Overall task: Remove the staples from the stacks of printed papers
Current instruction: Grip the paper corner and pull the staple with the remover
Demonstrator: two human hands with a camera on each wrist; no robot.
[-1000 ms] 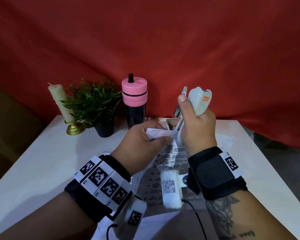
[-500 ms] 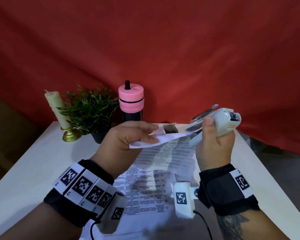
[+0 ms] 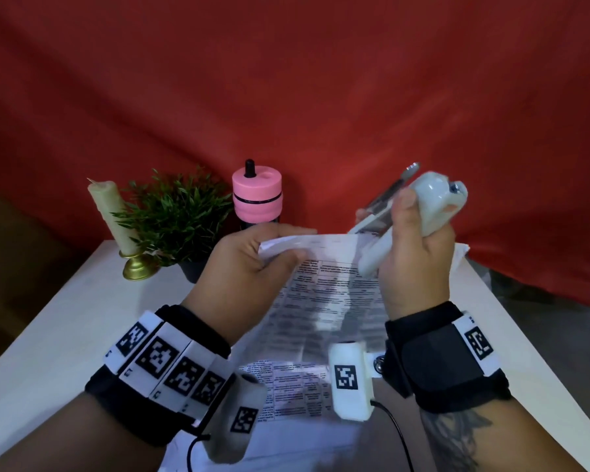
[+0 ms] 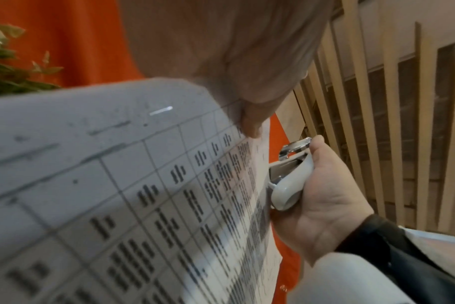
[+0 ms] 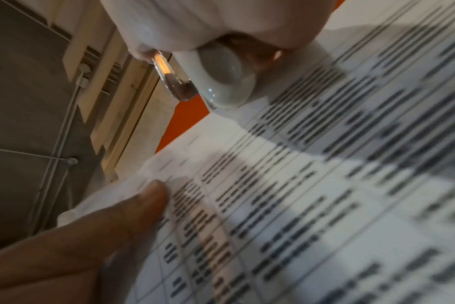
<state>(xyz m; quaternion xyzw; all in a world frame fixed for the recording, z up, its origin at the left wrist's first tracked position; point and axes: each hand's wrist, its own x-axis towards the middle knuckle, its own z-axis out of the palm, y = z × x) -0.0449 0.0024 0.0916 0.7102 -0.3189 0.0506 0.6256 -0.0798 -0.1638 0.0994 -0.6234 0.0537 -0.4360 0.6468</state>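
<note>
Nearest, both forearms carried black wrist straps with white coded tags. Below them more printed sheets lay flat on the white bench. Above these, the left hand pinched the top edge of a raised stack of printed papers, thumb beneath and fingers above, so that the sheet sloped down toward the person. In the left wrist view a bright staple sat in the upper margin of that stack, near the left thumb; a blurred dark dash beside it could not be identified. The right hand was curled round a white stapler-like tool, thumb along its side, with the tool's metal tip angled up and away. The tool's lower end lay just beside the right edge of the paper; whether it touched could not be told. Farther back on the bench stood a cream candle in a brass holder, a small green potted plant and a bottle with a pink cap. Behind all hung a red cloth.
</note>
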